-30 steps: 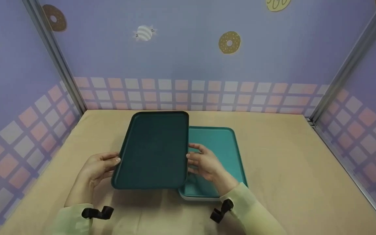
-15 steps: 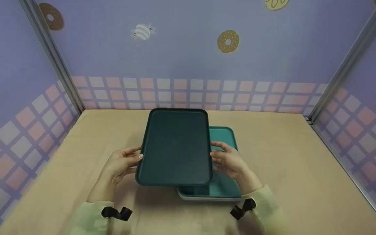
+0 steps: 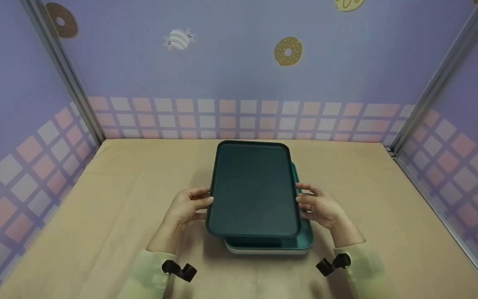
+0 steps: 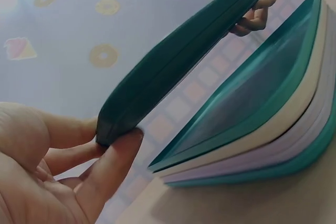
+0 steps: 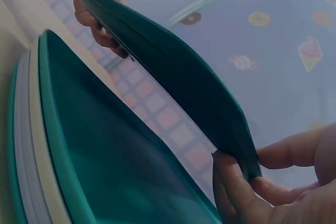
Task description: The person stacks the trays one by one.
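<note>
A dark green rectangular tray [image 3: 255, 187] is held above a stack of trays, tilted slightly in the head view. My left hand [image 3: 189, 205] pinches its left edge between thumb and fingers, and my right hand [image 3: 322, 207] does likewise at the right edge. Beneath it lies a teal tray [image 3: 305, 238], the top of the stack and mostly covered in the head view. The left wrist view shows a gap between the held tray and the stack, with a cream tray [image 4: 307, 90], lilac layers [image 4: 247, 171] and a teal tray [image 4: 294, 171] at the bottom.
The stack rests on a table with a beige cloth [image 3: 139, 182]. Purple patterned walls [image 3: 239, 54] stand behind and at both sides, with metal posts [image 3: 67, 79] at the corners. Each wrist carries a black mount [image 3: 179, 270].
Both hands have carried the dark green tray rightward, from left of the stack to over it. It now covers most of the top teal tray and sits slightly lower than half a second ago.
</note>
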A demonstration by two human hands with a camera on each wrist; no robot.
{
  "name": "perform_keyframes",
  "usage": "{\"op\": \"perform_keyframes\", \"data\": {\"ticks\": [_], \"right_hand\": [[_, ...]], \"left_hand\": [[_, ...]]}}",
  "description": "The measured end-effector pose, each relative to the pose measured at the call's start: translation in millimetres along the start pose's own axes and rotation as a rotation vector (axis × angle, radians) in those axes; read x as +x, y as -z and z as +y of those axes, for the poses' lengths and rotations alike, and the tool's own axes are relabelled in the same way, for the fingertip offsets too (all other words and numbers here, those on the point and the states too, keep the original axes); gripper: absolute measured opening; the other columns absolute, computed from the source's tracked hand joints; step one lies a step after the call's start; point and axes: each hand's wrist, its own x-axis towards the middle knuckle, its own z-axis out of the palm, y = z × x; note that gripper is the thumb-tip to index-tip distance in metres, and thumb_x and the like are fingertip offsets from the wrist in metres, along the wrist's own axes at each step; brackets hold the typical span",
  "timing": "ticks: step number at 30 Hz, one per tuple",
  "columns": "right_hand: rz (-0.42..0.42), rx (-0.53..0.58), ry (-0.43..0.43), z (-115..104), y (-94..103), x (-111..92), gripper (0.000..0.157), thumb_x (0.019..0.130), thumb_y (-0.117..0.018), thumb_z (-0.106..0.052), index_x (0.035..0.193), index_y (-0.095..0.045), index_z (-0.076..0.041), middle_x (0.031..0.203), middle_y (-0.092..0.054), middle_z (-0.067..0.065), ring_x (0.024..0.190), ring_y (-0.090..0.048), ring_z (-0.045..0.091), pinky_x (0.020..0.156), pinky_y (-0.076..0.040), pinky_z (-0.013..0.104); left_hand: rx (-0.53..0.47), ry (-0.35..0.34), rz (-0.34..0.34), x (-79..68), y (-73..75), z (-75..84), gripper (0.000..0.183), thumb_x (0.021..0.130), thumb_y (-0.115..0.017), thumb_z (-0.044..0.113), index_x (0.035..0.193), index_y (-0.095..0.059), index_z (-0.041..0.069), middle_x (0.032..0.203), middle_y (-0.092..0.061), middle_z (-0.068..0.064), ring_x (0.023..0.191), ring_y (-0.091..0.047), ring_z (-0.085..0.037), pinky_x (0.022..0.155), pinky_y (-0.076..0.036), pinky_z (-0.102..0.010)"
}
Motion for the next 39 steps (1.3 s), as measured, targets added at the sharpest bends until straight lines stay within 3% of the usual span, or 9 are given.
{"op": "perform_keyframes", "data": {"ticks": [7, 12, 20, 28, 39], "right_hand": [[0.042, -0.108, 0.007, 0.0, 22.6, -2.8, 0.057, 0.102, -0.053, -0.005, 0.154, -0.031, 0.002, 0.115, -0.063, 0.004, 0.093, -0.065, 0.014, 0.083, -0.057, 0.029], [0.065, -0.170, 0.000, 1.8, 31.6, -3.4, 0.057, 0.100, -0.056, -0.003, 0.154, -0.037, 0.003, 0.114, -0.065, 0.008, 0.096, -0.069, 0.016, 0.084, -0.059, 0.031], [0.077, -0.228, -0.027, 7.0, 33.0, -0.7, 0.055, 0.099, -0.054, 0.000, 0.151, -0.039, 0.008, 0.108, -0.060, 0.007, 0.094, -0.063, 0.014, 0.083, -0.059, 0.028], [0.104, -0.307, -0.044, 11.8, 28.4, -0.9, 0.055, 0.094, -0.055, 0.003, 0.147, -0.042, 0.009, 0.105, -0.059, 0.008, 0.091, -0.061, 0.016, 0.080, -0.058, 0.029], [0.133, -0.410, -0.040, 12.6, 20.2, -0.7, 0.051, 0.094, -0.054, 0.004, 0.144, -0.045, 0.010, 0.098, -0.058, 0.007, 0.077, -0.057, 0.013, 0.056, -0.042, 0.023]], "left_hand": [[0.100, -0.035, 0.000, 8.9, -27.0, -5.2, 0.041, 0.096, -0.067, 0.001, 0.136, -0.063, -0.003, 0.122, -0.067, -0.019, 0.095, -0.071, -0.019, 0.080, -0.064, -0.039], [0.203, -0.052, 0.002, 9.5, -37.8, -10.2, 0.043, 0.096, -0.067, 0.000, 0.138, -0.060, -0.006, 0.123, -0.066, -0.022, 0.081, -0.066, -0.015, 0.068, -0.061, -0.029], [0.266, -0.051, -0.007, 9.7, -43.3, -17.3, 0.043, 0.095, -0.068, 0.000, 0.138, -0.061, -0.006, 0.111, -0.068, -0.016, 0.072, -0.058, -0.013, 0.060, -0.050, -0.022], [0.358, -0.048, -0.001, 8.6, -43.9, -20.7, 0.043, 0.094, -0.070, 0.003, 0.136, -0.063, -0.004, 0.102, -0.067, -0.009, 0.075, -0.059, -0.013, 0.062, -0.051, -0.024], [0.399, -0.065, -0.001, 7.0, -44.4, -19.1, 0.039, 0.094, -0.069, 0.001, 0.133, -0.066, -0.005, 0.089, -0.063, -0.004, 0.068, -0.056, -0.010, 0.057, -0.047, -0.022]]}}
